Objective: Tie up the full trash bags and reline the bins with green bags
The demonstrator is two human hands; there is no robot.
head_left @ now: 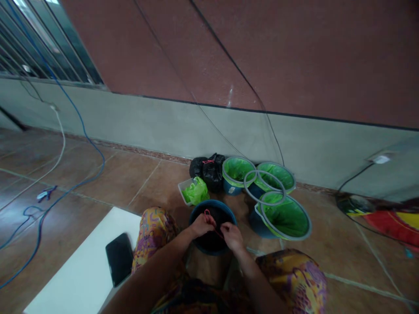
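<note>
I sit on the floor with a blue bucket point(229, 213) between my knees; it is lined with a black bag point(209, 242). My left hand point(202, 225) and my right hand point(231, 236) are both over the bucket's mouth, fingers pinched on a thin red string point(209, 216) that loops up between them. The hands are a few centimetres apart, just above the black bag.
Behind the bucket stand three blue buckets with green liners point(237, 171) point(276, 174) point(285, 216), a loose grey ring point(264, 188), tied black bags point(209, 171) and a tray with a green bag point(195, 191). A dark phone point(119, 258) lies on a white board point(85, 270). Cables point(65, 174) trail left.
</note>
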